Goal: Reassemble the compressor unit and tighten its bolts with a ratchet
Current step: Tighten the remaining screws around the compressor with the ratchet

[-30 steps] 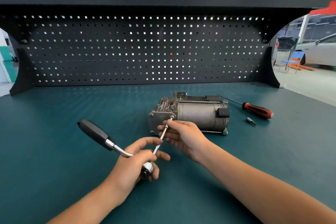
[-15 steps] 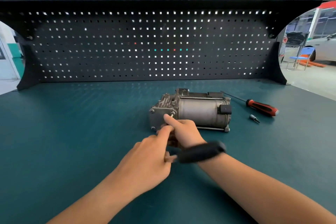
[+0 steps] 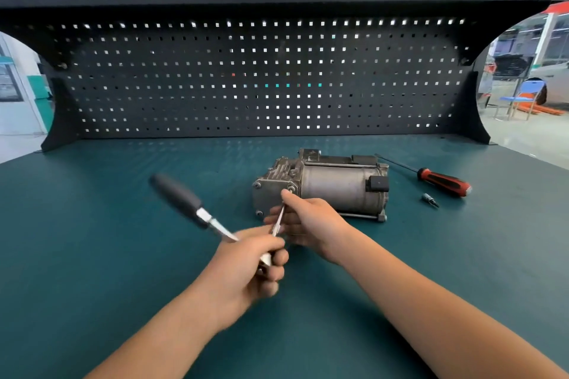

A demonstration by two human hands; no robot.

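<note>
Nearest the front edge of the bench (image 3: 92, 255), the left hand (image 3: 243, 268) is wrapped tight around the head of the ratchet (image 3: 187, 201), fingers curled under it. The black handle sticks up and away toward the left, blurred. From the ratchet head a thin extension bar (image 3: 278, 220) runs away toward the compressor.

Just beyond, the right hand (image 3: 311, 221) pinches that bar between thumb and curled fingers. Its forefinger is stretched out so that the tip touches a bolt (image 3: 291, 186) at the upper right corner of the compressor's near end plate.

The compressor (image 3: 335, 188) lies on its side about the middle of the bench, a little toward the right edge, with its ribbed end facing left and the round grey body running right.

To its right, apart from it, lies a small bit (image 3: 430, 200), and just behind that a red and black screwdriver (image 3: 443, 183), its shaft pointing toward the back edge.

Along the back edge stands a black pegboard (image 3: 261, 80). Past its right end, a blue chair (image 3: 517, 98) and part of a white car (image 3: 554, 83) show on the shop floor.
</note>
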